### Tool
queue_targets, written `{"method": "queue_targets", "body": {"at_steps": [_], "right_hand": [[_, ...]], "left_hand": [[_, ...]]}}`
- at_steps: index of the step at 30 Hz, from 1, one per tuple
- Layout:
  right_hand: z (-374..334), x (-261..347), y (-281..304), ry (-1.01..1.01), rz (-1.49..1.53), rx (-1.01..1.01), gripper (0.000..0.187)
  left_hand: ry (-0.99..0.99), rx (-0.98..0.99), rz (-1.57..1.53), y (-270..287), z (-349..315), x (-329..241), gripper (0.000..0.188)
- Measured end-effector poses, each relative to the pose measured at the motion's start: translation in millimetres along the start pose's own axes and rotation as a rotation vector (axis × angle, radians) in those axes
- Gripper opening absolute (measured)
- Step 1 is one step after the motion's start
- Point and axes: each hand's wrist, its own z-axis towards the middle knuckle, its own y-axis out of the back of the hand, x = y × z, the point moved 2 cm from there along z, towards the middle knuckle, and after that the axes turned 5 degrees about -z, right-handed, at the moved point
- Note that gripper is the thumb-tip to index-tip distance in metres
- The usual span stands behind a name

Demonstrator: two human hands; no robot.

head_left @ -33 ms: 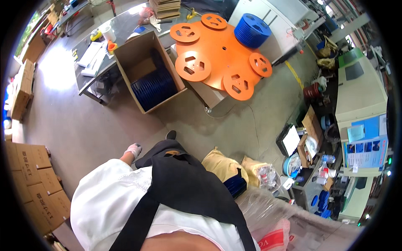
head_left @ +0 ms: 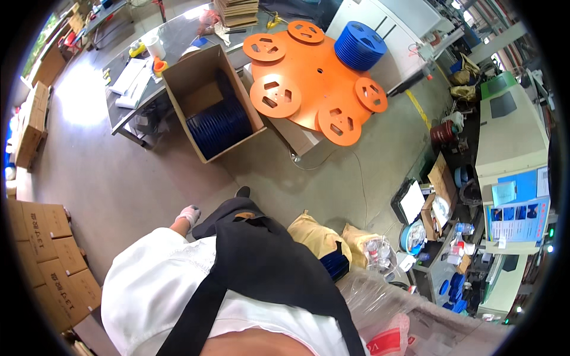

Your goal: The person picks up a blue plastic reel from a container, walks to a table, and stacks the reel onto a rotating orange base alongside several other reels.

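Observation:
My left hand, in a pale glove, hangs beside my left thigh. Its fingers look loosely bent and apart from any object, though the fingertips are partly hidden. My right hand is out of sight behind my body and black apron. Ahead stands an open cardboard box with dark blue ribbed reels lying in a row inside. Beyond it, to the right, is a large orange turntable with several round orange slotted discs around its rim. A stack of blue reels occupies one of its stations.
A grey table behind the box holds papers and flat cardboard. Stacked cartons stand at left. To my right are a yellow sack, dark blue reels and plastic wrapping. A thin cable crosses the floor near the turntable.
The view has shifted very slightly, so the turntable and box sit a touch lower and farther right. My left hand and the objects otherwise keep their places.

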Motion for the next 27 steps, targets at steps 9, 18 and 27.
{"method": "queue_targets", "body": {"at_steps": [9, 18, 27], "right_hand": [[97, 160, 48, 0.004, 0.249, -0.204, 0.065], [172, 219, 109, -0.07, 0.658, -0.345, 0.068], [379, 392, 317, 0.283, 0.286, -0.581, 0.046]], "left_hand": [[-0.035, 0.132, -0.1, 33, 98, 2, 0.039], [0.186, 0.286, -1.192, 67, 130, -191, 0.044], [-0.029, 0.054, -0.217, 37, 122, -142, 0.041]]}}
